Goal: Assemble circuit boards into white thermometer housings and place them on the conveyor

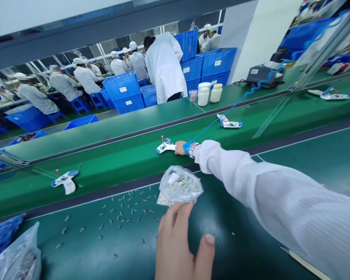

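Observation:
My right hand (180,147) reaches over the green conveyor belt, its fingers closed on the handle end of a white gun-shaped housing (165,147) with blue ends, a red piece standing up and small electronics inside. A blue wrist strap (187,147) with a coiled cord circles that wrist. Lower down, my left hand (177,245) is held over the dark green bench, fingers stretched out and thumb apart. Its fingertips are at the near edge of a clear plastic bag (181,186) of small parts; whether they touch it I cannot tell.
Small metal parts (128,208) lie scattered on the bench. Similar housings (65,181) (230,123) rest along the belt. Bottom left are a clear bag (17,256) and blue parts (6,235). White jars (203,95) stand beyond the belt; people in white coats work behind.

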A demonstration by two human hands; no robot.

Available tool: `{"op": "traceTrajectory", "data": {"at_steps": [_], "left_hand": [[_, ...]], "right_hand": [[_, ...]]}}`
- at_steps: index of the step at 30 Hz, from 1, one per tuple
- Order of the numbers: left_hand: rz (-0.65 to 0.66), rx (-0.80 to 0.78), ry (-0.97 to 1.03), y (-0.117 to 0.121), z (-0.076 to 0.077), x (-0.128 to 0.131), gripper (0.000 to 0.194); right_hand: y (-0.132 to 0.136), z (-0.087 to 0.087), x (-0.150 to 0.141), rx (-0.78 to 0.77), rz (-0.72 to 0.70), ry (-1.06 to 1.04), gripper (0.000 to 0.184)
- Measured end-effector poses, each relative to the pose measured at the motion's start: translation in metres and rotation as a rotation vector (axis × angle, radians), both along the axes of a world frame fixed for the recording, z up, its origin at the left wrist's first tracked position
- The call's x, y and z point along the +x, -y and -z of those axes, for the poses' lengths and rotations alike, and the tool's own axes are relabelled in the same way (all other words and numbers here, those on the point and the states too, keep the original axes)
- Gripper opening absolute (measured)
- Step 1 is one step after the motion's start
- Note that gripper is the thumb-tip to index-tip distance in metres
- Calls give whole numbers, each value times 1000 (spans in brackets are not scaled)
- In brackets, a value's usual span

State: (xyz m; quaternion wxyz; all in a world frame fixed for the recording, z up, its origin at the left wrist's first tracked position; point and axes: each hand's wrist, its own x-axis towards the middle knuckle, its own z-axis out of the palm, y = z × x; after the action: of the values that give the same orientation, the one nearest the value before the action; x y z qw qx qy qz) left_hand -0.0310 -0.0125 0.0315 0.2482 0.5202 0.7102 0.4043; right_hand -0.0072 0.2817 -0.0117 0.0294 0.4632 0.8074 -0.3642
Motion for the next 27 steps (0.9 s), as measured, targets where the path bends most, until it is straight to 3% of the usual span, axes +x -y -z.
{"op": "traceTrajectory", "data": {"at_steps": [4, 7, 10, 15, 21, 27], "left_hand": [[-186, 64, 90, 0, -2, -5, 27], [-314, 73, 252, -1, -2, -5, 36], [-315, 113, 475, -3, -2, -1, 48], [-188, 204, 692, -3, -5, 11, 61], [50, 58, 1055, 4, -13, 17, 69], [-14, 19, 1055, 4, -21, 17, 56]], "right_hand": [[18, -17, 34, -314, -41, -328, 31], [55, -34, 69, -548, -135, -600, 37], [100, -51, 96, -787, -297, -748, 50], [148, -62, 108, -1115, -552, -673, 35], [164, -52, 101, -1210, -564, -588, 21], [168, -47, 96, -1156, -618, -550, 23]]}}
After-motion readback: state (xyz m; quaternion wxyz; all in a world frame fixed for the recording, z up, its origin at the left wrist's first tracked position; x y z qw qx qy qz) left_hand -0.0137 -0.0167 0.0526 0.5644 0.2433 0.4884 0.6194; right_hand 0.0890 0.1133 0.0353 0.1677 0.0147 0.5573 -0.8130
